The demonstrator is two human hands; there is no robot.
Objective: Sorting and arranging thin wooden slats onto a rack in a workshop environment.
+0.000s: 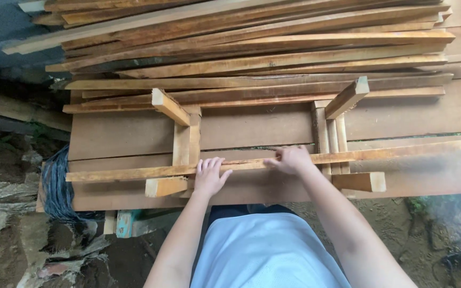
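Both hands atop slat, fingertips hidden.

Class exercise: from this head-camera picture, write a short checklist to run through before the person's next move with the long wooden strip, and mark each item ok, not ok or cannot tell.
1. Left hand flat on the long strip: ok.
2. Right hand on the strip: ok.
3. Strip spans both wooden supports, left and right: ok.
4. Strip straight: cannot tell.
5. Stacked lumber sits apart from the hands: ok.
6. Supports fastened to the board: cannot tell.
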